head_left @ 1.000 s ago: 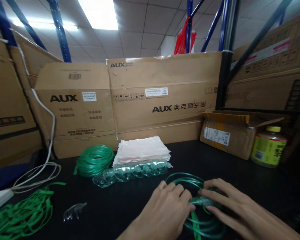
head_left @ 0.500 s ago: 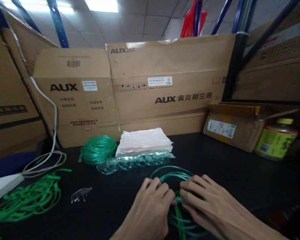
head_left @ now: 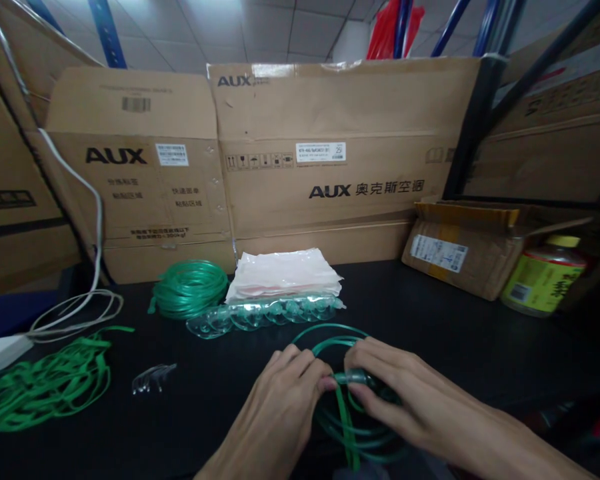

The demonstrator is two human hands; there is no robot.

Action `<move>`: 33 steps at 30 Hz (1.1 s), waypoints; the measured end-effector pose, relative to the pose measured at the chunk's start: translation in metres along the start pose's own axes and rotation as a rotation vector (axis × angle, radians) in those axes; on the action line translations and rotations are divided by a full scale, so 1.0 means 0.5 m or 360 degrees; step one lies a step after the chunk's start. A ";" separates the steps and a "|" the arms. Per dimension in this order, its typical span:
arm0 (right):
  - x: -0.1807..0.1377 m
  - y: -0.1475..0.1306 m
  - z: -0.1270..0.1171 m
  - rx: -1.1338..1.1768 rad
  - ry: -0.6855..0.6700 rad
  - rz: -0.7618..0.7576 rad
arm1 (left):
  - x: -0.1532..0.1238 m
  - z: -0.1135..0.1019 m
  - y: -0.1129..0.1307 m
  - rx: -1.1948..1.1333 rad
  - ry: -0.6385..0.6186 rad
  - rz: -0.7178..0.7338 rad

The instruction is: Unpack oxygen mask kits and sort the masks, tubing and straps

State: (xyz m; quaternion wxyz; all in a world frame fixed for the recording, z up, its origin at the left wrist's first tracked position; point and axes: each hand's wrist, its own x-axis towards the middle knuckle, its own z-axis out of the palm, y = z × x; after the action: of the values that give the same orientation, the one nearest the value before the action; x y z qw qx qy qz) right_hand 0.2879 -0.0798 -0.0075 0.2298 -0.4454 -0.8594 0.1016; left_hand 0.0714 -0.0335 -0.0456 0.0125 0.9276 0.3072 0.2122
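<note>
A short clear tubular fitting (head_left: 353, 378) with a greenish end lies crosswise between my two hands. My right hand (head_left: 405, 380) is closed around its right part, thumb below and fingers above. At its left end my left hand (head_left: 287, 390) pinches, thumb against fingers; part of what it grips is hidden. Loops of thin green tubing (head_left: 375, 432) lie behind and below both hands. A flat green strap (head_left: 346, 423) hangs down from near the fitting. Something greyish shows at the bottom edge, too dark to name.
Behind my hands lie a row of clear masks (head_left: 265, 317), white packets (head_left: 285, 273) and a coil of green tubing (head_left: 190, 290). Green straps (head_left: 55, 383) and small clear pieces (head_left: 154, 379) lie left. A carton (head_left: 460, 267) and yellow-labelled bottle (head_left: 543, 280) stand right.
My right hand has turned and its fingers have lifted, baring more of the clear fitting. Both hands appear slightly further left, while the whole view has shifted a little.
</note>
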 end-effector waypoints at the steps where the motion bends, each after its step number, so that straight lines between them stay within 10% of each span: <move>1: 0.004 0.000 0.001 0.0039 0.0008 0.0014 | 0.000 -0.003 -0.001 0.0030 0.0025 0.0014; 13: 0.015 0.000 0.021 0.0117 0.0121 -0.0046 | 0.010 -0.018 0.012 0.0242 0.0134 0.0192; 25: -0.006 0.037 0.052 -0.0982 0.0350 -0.0591 | 0.018 -0.036 0.007 -0.0348 0.0019 -0.0044; 33: 0.013 -0.005 0.012 -0.0105 0.0053 -0.0050 | -0.001 -0.001 -0.002 -0.0104 0.0227 0.0061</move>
State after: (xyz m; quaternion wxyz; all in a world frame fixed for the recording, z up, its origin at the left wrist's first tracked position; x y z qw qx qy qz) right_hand 0.2797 -0.0759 -0.0100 0.2309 -0.4409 -0.8651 0.0621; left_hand 0.0701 -0.0331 -0.0457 0.0168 0.9149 0.2825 0.2879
